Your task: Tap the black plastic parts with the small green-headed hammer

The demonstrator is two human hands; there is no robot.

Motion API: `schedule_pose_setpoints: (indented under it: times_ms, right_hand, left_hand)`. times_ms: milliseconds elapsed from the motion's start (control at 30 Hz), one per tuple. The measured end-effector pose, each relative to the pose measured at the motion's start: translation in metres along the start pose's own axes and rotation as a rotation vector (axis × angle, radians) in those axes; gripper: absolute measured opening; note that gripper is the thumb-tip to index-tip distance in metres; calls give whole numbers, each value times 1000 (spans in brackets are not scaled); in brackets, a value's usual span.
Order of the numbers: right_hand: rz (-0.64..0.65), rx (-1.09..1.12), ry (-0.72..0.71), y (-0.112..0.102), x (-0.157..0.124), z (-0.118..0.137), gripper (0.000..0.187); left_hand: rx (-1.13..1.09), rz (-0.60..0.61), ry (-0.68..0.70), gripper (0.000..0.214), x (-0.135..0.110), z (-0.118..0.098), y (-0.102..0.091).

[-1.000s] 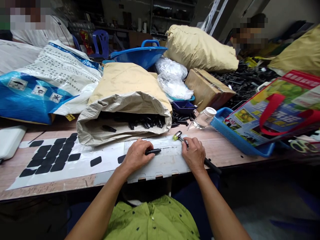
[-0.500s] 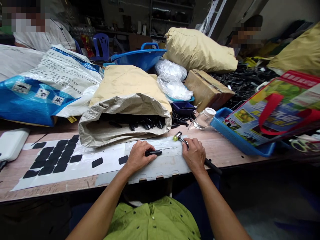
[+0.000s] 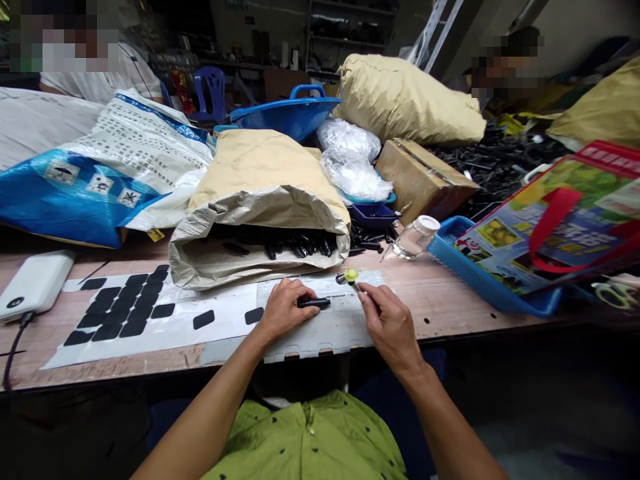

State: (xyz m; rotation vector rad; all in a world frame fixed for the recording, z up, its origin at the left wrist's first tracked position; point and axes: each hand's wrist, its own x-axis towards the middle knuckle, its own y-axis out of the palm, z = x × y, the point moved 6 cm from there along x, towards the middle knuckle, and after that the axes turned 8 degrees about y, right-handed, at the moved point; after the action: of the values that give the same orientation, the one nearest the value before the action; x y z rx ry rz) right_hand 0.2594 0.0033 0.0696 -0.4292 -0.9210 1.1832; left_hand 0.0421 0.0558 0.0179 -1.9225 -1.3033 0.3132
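Observation:
My left hand (image 3: pixel 287 308) is closed on a black tube-shaped part (image 3: pixel 315 303), keeping it low over a grey board (image 3: pixel 320 340). In my right hand (image 3: pixel 393 327) is a small hammer (image 3: pixel 351 275) with a yellow-green face, gripped by its handle; its head is raised just right of the black part. Beneath the board's left side lies a white sheet (image 3: pixel 175 333) bearing several black rounded squares (image 3: pixel 203 320). Beyond my hands an open paper sack (image 3: pixel 270 160) lies on its side, with black parts (image 3: pixel 300 248) showing in its mouth.
A clear jar (image 3: pixel 413 239) with a white lid stands beside a blue basket (image 3: pixel 460 273) holding a colourful bag. A cardboard box (image 3: pixel 425 177) and a full sack (image 3: pixel 410 100) are behind. A white power bank (image 3: pixel 37 283) lies at left. Two people sit across the table.
The hammer has turned in my right hand, its yellow-green face now upward and its head nearer the black part. The view has shifted slightly left. My left hand keeps its hold.

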Motion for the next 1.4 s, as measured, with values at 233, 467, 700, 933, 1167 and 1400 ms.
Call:
schedule_pose_setpoints:
  times_ms: [233,467,700,933,1167,1400]
  right_hand:
    - [120,-30,-28,13,-23,21,29]
    - [112,-72,-16,10,-19,30,29]
    - [215,-51,-28,29,-25,37,29]
    - [22,-188,64,1,6,-10,28]
    - [-77,-420,74,12,26,-67,24]
    - [-101,-412,70,16,23,-68,24]
  left_hand:
    - [11,6,1,16,0,-1,0]
    - [-3,9,-5,15,-1,-3,0]
    - [-1,9,22,11,-1,-6,-2]
    - [-6,17,-6,15,-1,-2,-1]
    - [-1,11,5,16,-1,-3,-1]
    - [-89,120,121,16,-18,-21,-7]
